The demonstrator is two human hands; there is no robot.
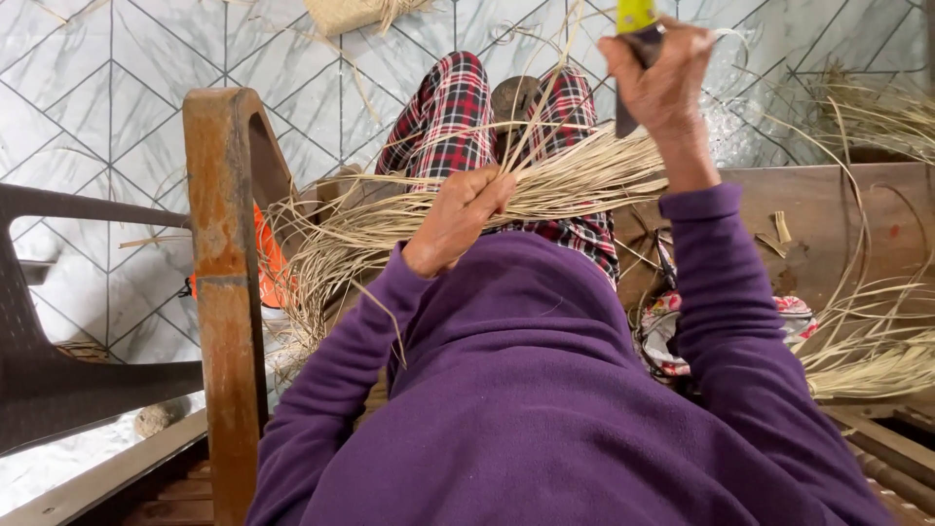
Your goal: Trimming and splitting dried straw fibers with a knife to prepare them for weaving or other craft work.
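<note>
My left hand (458, 216) is closed around a bundle of pale dried grass strands (575, 180) that lies across my lap, over red plaid trousers (450, 112). The strands fan out loose to the left of that hand. My right hand (665, 80) is raised above the bundle's right end and grips a knife with a yellow-green handle (635, 14); its dark blade (625, 117) points down toward the strands. Both arms wear purple sleeves.
A rusty brown wooden post (226, 282) stands at the left, with a dark plastic chair (58, 380) beyond it. More dried strands (877, 360) lie at the right on a wooden board (828, 224). A floral cloth (672, 321) sits beside my right arm. The floor is pale tile.
</note>
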